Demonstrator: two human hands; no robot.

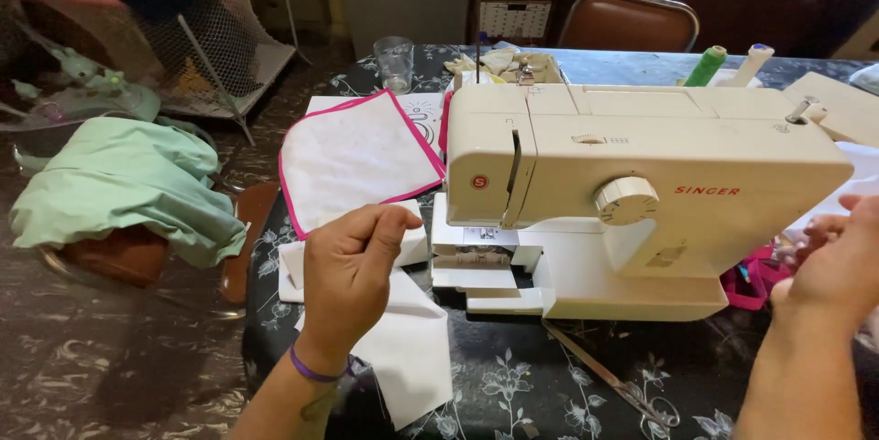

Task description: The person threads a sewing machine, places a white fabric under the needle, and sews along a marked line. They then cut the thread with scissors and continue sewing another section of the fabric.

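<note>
A cream sewing machine [641, 174] stands on a table with a dark flowered cloth [513, 376]. My left hand [348, 275], a purple band at its wrist, hovers left of the needle area, thumb and fingers pinched together; whether it pinches a thread I cannot tell. Under it lie white fabric pieces [407, 348]. A white cloth with pink edging [352, 156] lies further back on the left. My right hand [829, 261] is at the machine's right end, fingers curled by white and pink fabric [755, 275]; what it grips is hidden.
Scissors [609, 376] lie in front of the machine. Behind it stand a drinking glass [395, 62], a green thread cone [706, 65] and a white one [754, 62]. A brown chair [627, 21] is beyond the table. Mint green fabric [119, 188] drapes a seat at left.
</note>
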